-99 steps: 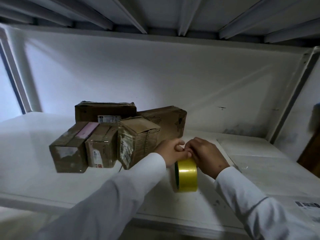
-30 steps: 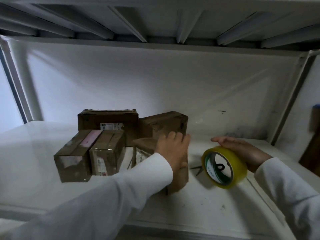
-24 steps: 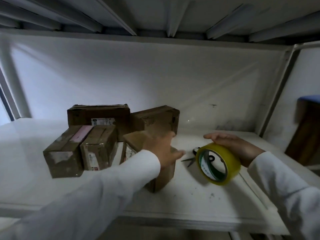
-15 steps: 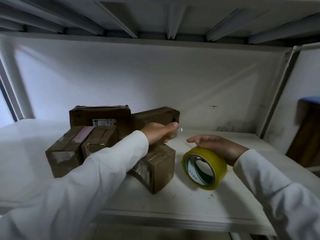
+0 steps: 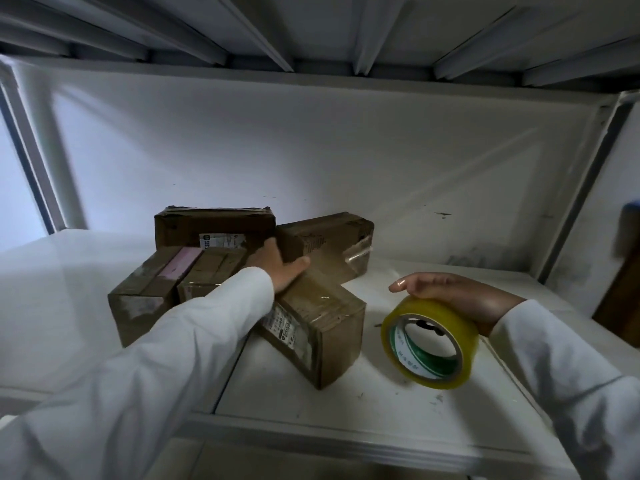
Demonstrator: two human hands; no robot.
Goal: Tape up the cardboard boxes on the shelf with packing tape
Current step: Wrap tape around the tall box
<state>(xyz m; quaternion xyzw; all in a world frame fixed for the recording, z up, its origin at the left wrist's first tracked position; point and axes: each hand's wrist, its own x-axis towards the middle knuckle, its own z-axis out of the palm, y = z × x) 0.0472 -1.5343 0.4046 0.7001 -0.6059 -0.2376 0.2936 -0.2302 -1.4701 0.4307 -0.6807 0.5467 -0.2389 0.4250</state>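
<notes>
Head view, left hand (image 5: 277,268) gripping box (image 5: 325,242)

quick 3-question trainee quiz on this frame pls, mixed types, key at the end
1. True or false: the tape roll stands on its edge on the shelf with the right hand resting on top of it.
2. How many cardboard boxes are on the shelf?
A) three B) five C) seven
3. Fill in: the left hand grips the ____ end of the back right box.

Key
1. True
2. B: front box, pink-label box, the box beside it, back left box and the back right box.
3. Left
</notes>
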